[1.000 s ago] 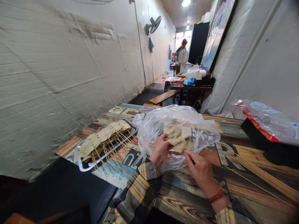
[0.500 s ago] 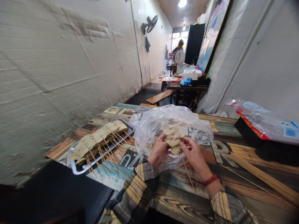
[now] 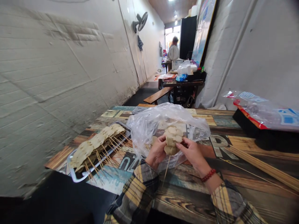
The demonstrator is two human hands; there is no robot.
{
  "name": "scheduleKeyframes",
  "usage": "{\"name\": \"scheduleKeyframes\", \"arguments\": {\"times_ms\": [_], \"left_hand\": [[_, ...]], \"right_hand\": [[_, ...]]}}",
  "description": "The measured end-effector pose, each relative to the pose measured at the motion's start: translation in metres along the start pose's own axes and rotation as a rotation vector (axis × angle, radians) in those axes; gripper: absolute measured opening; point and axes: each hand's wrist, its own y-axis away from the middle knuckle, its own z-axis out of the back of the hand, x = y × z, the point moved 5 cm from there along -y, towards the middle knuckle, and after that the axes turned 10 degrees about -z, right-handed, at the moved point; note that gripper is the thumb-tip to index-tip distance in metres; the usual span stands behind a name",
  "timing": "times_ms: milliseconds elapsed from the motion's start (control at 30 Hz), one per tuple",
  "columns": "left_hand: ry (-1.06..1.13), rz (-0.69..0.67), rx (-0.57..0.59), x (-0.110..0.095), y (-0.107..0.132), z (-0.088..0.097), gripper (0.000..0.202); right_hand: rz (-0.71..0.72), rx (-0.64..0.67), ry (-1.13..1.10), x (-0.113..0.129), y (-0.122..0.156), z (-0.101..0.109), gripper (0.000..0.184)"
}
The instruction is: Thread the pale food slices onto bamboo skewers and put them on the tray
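Observation:
Between my two hands is a skewer of thin, pale, round slices (image 3: 173, 137), overlapping one another, with its bare stick pointing down toward me. My left hand (image 3: 158, 151) grips the slices by their left edge. On the right edge, the thumb and fingers of my right hand (image 3: 190, 151) pinch them. Beneath and behind lies a crumpled clear plastic bag (image 3: 149, 124) with more pale slices partly visible inside. To the left, a metal tray (image 3: 76, 177) bears a pile of finished-looking skewers (image 3: 95, 144), their sticks jutting over the near rim.
A bundle of bare wooden skewers (image 3: 261, 166) lies at right beside a loose rubber band or string (image 3: 227, 161). Farther back is a black container (image 3: 247, 119) with plastic packaging on it. Beyond the table stand a bench (image 3: 158, 95), another cluttered table and a person (image 3: 174, 42).
The held skewer has turned: its stick now slants down to the left instead of to the right. Both hands still grip the slices. The camera view has shifted slightly.

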Motion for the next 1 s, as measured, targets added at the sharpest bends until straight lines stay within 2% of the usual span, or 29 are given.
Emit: {"name": "scheduleKeyframes", "arguments": {"times_ms": [200, 500, 633, 733, 900, 1000], "left_hand": [[-0.013, 0.027, 0.065, 0.006, 0.0, -0.002, 0.029], [-0.066, -0.078, -0.048, -0.001, -0.001, -0.003, 0.029], [-0.093, -0.105, -0.044, -0.003, 0.0, -0.006, 0.031], [-0.11, -0.13, -0.027, -0.003, 0.0, -0.008, 0.031], [-0.134, -0.161, -0.028, -0.004, 0.001, -0.008, 0.033], [-0.139, -0.172, -0.033, -0.005, 0.001, -0.009, 0.035]], "right_hand": [[-0.019, -0.01, -0.069, 0.001, 0.0, -0.002, 0.034], [-0.105, 0.036, -0.233, 0.015, 0.01, -0.006, 0.039], [-0.133, -0.01, -0.245, 0.015, 0.012, -0.003, 0.04], [-0.072, -0.081, -0.14, 0.019, 0.013, 0.001, 0.036], [0.158, -0.237, 0.129, 0.034, 0.02, 0.006, 0.032], [0.246, -0.262, 0.196, 0.039, 0.023, 0.006, 0.031]]}}
